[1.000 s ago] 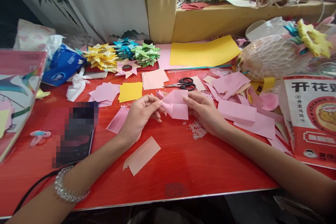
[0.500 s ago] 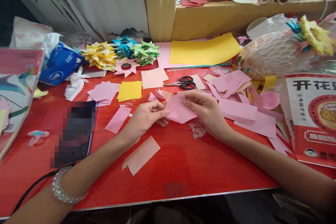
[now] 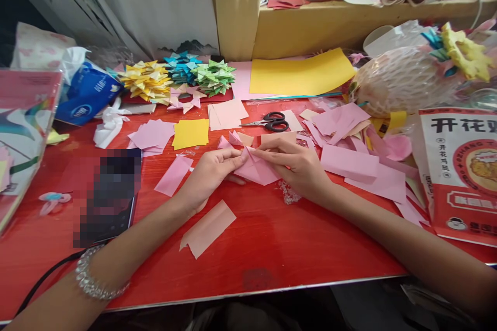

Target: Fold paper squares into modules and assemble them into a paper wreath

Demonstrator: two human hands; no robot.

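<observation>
Both my hands hold one folded pink paper piece point(image 3: 256, 170) just above the red table point(image 3: 272, 248). My left hand point(image 3: 212, 170) pinches its left corner with thumb and fingertips. My right hand point(image 3: 298, 163) lies over its right side, the index finger stretched left along the top fold toward my left fingertips. A silver bracelet point(image 3: 91, 279) sits on my left wrist. Black-handled scissors point(image 3: 272, 121) lie just behind my hands.
Loose pink paper pieces point(image 3: 349, 160) spread to the right, a pale strip point(image 3: 207, 227) lies near me, a yellow square point(image 3: 191, 133) and folded paper stars point(image 3: 178, 76) sit behind. A phone point(image 3: 111, 196) lies at left, a red-and-white bag point(image 3: 462, 165) at right.
The pink paper has gone from a flat open shape to a narrower folded one. My right hand slid left across it and my hands drew closer together, lower toward the table.
</observation>
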